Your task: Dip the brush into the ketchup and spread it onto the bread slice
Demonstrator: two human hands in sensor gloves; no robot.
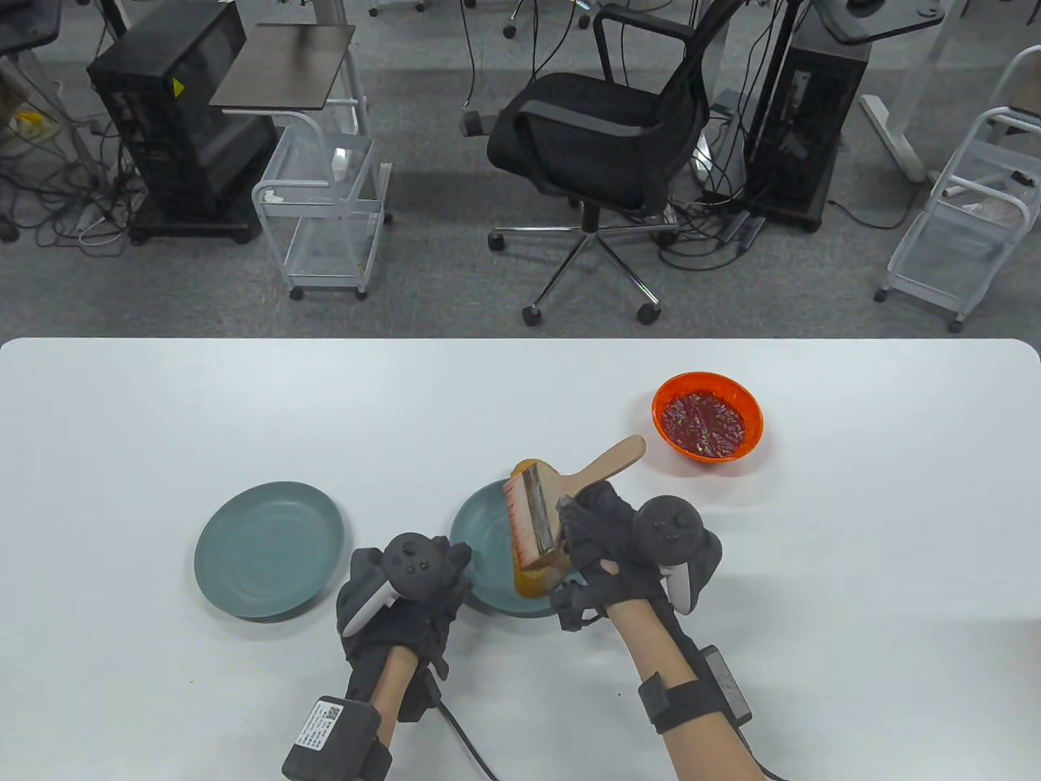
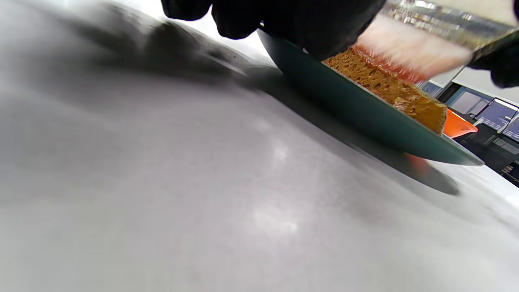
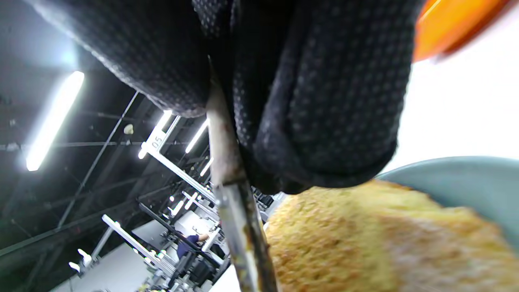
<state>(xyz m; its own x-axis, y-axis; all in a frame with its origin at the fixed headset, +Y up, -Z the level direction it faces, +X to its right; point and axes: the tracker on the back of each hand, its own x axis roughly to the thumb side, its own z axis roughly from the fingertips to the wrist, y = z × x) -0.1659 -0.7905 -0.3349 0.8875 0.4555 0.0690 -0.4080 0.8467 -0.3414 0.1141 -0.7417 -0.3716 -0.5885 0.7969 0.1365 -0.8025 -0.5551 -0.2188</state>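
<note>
Brush over bread slice, white bench, office floor behind.
Right grip (image 1: 606,529) clamped on brush (image 1: 541,508); bread slice (image 1: 538,579) beneath, on plate (image 1: 480,541); left grip (image 1: 407,590) holds plate; ketchup bowl (image 1: 707,416) beyond; chair (image 1: 602,138) behind.

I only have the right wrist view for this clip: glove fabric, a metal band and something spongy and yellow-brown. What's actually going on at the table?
Observer: The right hand grips a wooden-handled brush over a bread slice that lies on a teal plate.
Operator: Is the left hand doing anything?
Observer: The left hand rests at that plate's near-left rim; its fingers touch the edge.
Operator: Any sauce on the bread yet?
Observer: The left wrist view shows red along the bread's top edge, under the bristles.
Operator: Where's the ketchup?
Observer: In an orange bowl, beyond and to the right of the plate. A second teal plate sits to the left.
</note>
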